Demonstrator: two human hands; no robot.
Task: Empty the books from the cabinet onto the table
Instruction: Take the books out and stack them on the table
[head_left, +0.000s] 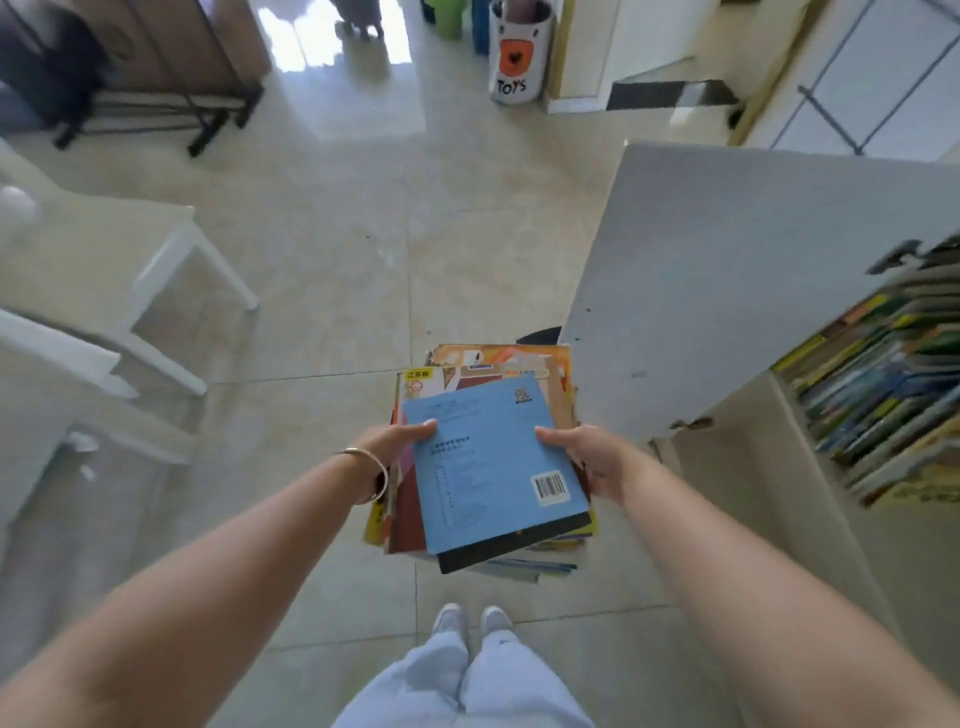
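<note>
I carry a stack of books (488, 467) in front of me above the tiled floor, a blue book with a barcode on top. My left hand (395, 441) grips the stack's left edge, thumb on the blue cover. My right hand (582, 457) grips the right edge the same way. The white cabinet (727, 291) stands to my right with its door swung open. Several more books (883, 395) lie packed on its shelf. The white table (93, 244) is off to my left.
A white bench or low seat (62, 353) sits beside the table at the left. A "TOYS" bin (517, 52) stands at the far wall, and a black metal rack (156, 104) at the far left. Open tiled floor lies ahead.
</note>
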